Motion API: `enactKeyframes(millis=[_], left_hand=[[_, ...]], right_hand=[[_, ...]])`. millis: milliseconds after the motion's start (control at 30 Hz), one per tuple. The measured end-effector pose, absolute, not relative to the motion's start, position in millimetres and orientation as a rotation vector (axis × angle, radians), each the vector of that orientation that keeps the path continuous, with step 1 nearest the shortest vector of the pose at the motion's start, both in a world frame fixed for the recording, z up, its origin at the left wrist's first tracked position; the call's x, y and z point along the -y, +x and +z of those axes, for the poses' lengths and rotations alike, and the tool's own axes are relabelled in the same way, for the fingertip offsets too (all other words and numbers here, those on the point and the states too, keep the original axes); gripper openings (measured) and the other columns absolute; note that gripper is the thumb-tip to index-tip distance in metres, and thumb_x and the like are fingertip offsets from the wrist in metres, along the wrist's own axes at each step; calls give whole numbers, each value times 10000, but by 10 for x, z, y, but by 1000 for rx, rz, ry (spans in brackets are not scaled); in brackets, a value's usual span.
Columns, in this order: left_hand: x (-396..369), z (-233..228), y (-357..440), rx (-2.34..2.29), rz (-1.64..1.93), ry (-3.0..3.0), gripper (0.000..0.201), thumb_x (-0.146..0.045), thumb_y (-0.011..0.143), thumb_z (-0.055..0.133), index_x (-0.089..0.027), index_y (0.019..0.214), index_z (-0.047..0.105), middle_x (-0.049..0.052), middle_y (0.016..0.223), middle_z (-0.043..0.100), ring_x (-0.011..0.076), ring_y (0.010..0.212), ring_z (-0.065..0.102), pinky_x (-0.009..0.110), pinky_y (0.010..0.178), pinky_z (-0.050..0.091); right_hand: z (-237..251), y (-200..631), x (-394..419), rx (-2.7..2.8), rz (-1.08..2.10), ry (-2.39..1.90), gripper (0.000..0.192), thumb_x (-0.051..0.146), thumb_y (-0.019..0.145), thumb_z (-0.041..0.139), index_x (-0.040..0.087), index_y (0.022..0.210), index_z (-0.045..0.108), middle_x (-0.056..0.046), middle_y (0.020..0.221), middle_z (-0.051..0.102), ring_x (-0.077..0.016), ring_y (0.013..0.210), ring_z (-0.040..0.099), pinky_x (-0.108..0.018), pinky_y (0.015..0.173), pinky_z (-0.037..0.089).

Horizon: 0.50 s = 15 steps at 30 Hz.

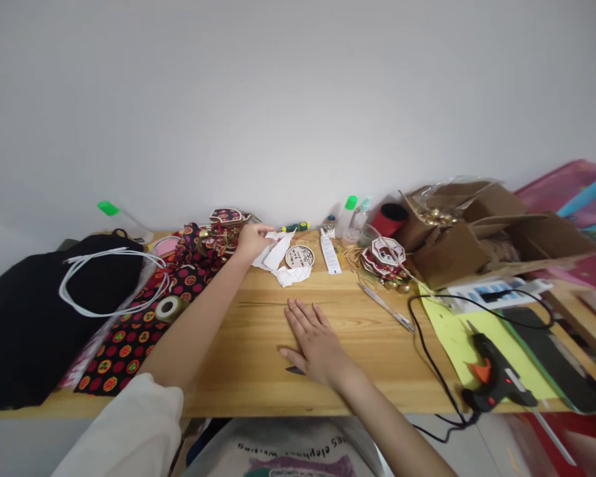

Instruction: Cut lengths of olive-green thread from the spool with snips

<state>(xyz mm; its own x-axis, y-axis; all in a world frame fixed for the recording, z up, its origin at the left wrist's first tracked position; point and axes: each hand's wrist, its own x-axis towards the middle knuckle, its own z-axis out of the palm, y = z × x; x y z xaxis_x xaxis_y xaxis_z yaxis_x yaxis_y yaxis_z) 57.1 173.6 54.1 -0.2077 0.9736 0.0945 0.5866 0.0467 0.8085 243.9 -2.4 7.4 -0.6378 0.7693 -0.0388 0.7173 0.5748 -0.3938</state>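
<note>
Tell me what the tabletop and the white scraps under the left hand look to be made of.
Tabletop: light wood, matte, visible grain lines. White scraps, touched by the left hand: probably paper or thin fabric, crumpled and folded; too small to be sure.

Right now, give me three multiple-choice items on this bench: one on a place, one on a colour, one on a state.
1. Where does the glue gun lie?
A. on the patterned fabric
B. on the yellow-green sheet at the table's right end
C. inside a cardboard box

2. What colour is the cap of the bottle by the red spool?
A. green
B. orange
C. black

3. How is the right hand?
A. clenched round the scissors
B. lifted off the table
C. flat, palm down on the wooden table

Answers: 1 B, the gun rests on that sheet with its cord trailing; 2 A, the cap is bright green; 3 C, fingers are spread on the wood, while the left hand touches white paper.
</note>
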Motion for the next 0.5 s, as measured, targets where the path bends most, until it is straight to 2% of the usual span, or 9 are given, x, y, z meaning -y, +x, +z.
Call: enactKeyframes(millis=[67,133,267,367,433,500], left_hand=[[-1736,561,562,-1846,1015,1589,394,-158,538,654,-121,925,716,-68,494,467,57,451,348,197,461,271],[-1715,599,549,-1867,1003,1616,372,-182,568,648,-108,928,710,-56,517,491,64,460,372,200,470,300],[-1492,704,558,-1933,1000,1714,208,-272,680,593,-117,762,705,9,635,588,110,590,492,230,589,395],[-1069,713,614,-1940,889,1880,263,-346,751,543,-149,631,671,51,724,615,152,701,537,275,702,425],[-696,638,657,-1949,537,2214,334,-331,841,414,-160,736,681,88,855,633,186,789,568,320,752,442],[-320,500,682,-1914,319,2430,309,-278,852,399,-155,891,680,125,1027,629,241,1000,550,373,864,426]], right_hand=[[78,2438,23,2663,594,-1268,743,600,890,203,102,1440,231,-86,1507,138,-217,1392,131,-438,1132,111],[85,2437,22,2665,607,-1272,746,601,889,206,97,1439,230,-85,1506,133,-217,1392,126,-439,1132,109],[100,2438,21,2672,603,-1272,733,586,894,228,95,1438,232,-91,1506,135,-214,1393,123,-442,1133,109],[99,2440,19,2678,593,-1266,723,579,896,232,103,1440,229,-94,1506,145,-214,1393,125,-444,1131,113],[90,2440,20,2681,581,-1262,716,572,898,238,107,1443,222,-93,1507,151,-214,1393,125,-445,1132,113],[77,2441,22,2684,560,-1263,708,560,900,251,113,1447,207,-94,1508,156,-212,1393,123,-445,1132,116]])
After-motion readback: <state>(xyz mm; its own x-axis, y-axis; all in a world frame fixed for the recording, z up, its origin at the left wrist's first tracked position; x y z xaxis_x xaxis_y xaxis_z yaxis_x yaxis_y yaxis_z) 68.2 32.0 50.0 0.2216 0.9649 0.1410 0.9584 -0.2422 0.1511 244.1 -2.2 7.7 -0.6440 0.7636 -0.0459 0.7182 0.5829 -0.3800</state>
